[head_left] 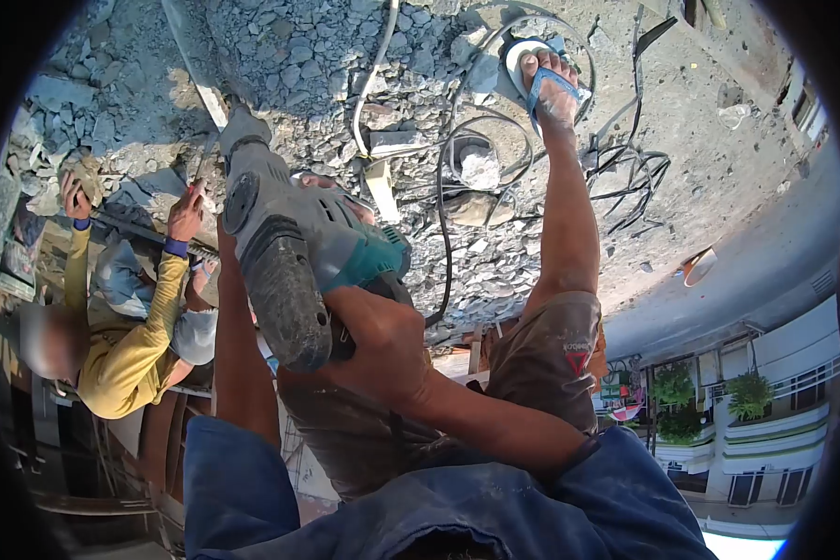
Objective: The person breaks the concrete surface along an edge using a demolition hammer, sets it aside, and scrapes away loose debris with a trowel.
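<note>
A grey and teal power hammer (285, 233), coated in dust, slants across the middle of the view. My right hand (378, 336) is closed around its rear handle, beside the teal housing. The tool's nose and bit point to the upper left, over broken grey rubble (313, 56). My left forearm (243, 364) runs up behind the tool's body, which hides my left hand and its fingers. A pale strip (191, 65) lies along the ground near the bit.
A co-worker in a yellow shirt (126, 369) crouches at the left, one hand on a rock (86, 177), the other near the tool's nose. Black cables (625, 168) coil around my sandalled foot (553, 98). A pale hose (375, 75) crosses the rubble.
</note>
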Motion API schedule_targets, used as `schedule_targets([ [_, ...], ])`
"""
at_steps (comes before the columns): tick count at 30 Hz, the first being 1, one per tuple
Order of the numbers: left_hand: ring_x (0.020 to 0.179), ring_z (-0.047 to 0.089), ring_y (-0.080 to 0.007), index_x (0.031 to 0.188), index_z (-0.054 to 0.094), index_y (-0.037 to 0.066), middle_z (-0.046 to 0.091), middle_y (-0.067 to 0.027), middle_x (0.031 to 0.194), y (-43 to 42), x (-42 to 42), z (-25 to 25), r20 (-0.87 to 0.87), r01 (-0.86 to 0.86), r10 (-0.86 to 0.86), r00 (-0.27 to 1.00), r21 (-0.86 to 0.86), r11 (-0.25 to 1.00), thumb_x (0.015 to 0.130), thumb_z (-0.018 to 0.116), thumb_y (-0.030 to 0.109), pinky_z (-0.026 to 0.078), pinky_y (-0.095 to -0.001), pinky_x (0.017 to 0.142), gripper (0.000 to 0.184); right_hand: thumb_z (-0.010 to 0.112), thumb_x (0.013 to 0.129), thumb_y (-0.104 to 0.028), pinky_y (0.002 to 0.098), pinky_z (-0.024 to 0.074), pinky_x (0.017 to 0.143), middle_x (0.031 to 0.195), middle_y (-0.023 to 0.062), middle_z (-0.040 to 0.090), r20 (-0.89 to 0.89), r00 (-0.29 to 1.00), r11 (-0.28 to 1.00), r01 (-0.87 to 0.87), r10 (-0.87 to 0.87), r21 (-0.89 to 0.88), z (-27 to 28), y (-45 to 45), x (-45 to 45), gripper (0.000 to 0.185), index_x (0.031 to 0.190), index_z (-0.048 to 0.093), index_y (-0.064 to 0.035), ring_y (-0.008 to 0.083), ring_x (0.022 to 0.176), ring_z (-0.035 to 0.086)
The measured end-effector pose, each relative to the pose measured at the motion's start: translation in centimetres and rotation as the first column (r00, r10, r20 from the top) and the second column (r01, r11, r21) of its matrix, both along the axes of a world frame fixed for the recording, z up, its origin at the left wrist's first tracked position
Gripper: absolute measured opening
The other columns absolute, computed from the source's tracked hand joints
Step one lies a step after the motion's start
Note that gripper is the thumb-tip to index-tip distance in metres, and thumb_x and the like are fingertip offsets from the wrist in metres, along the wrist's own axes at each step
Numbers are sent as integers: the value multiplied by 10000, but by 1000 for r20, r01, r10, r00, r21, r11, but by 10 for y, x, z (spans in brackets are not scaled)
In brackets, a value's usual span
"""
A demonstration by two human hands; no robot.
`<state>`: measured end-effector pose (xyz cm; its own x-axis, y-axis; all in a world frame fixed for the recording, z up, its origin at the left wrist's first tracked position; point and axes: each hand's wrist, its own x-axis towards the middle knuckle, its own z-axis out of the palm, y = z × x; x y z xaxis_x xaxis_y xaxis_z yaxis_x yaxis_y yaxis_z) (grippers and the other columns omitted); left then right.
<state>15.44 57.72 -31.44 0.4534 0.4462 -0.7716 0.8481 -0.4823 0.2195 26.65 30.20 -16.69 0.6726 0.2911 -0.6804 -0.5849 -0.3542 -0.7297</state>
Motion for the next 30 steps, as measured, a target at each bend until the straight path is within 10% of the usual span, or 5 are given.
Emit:
schedule_targets([
  [10, 594, 641, -263, 697, 615, -43, 618, -124, 598, 7, 32, -31, -199, -7, 14, 980, 36, 999, 766, 713, 229, 467, -415, 591, 298, 758, 663, -94, 310, 531, 656, 755, 150, 694, -22, 993, 992, -120, 120, -39, -71, -8, 59, 317, 958, 688, -3, 228, 745, 722],
  [16, 348, 466, -137, 617, 584, 11, 533, -38, 489, -53, 88, -64, 12, -571, 574, 819, -86, 817, 789, 742, 155, 348, -300, 374, 275, 699, 690, -128, 349, 501, 606, 693, 107, 650, -69, 887, 856, -459, 457, -236, -76, 28, 223, 192, 864, 688, -48, 224, 643, 615],
  [18, 392, 505, -145, 634, 597, 11, 563, -46, 528, -44, 74, -59, -7, -539, 540, 842, -74, 839, 792, 745, 159, 372, -297, 395, 263, 660, 763, -108, 313, 438, 512, 619, 92, 596, -368, 804, 823, -547, 466, -152, -73, 22, 208, 146, 794, 651, 34, 141, 525, 529],
  [20, 435, 545, -153, 651, 609, 11, 593, -54, 567, -44, 48, -56, -38, -494, 493, 869, -83, 865, 796, 748, 163, 395, -295, 416, 252, 720, 625, -168, 394, 565, 690, 749, 124, 696, 179, 886, 898, -396, 428, -191, -99, -7, 144, 303, 923, 710, -120, 315, 747, 696],
  [30, 486, 564, -160, 669, 615, 1, 605, -72, 593, -123, -2, 30, -13, -111, 110, 994, -79, 991, 783, 757, 190, 416, -307, 456, 262, 761, 601, -134, 396, 498, 549, 754, 102, 632, -86, 973, 972, -204, 214, 115, -26, -89, 37, 334, 882, 595, -65, 334, 670, 648],
])
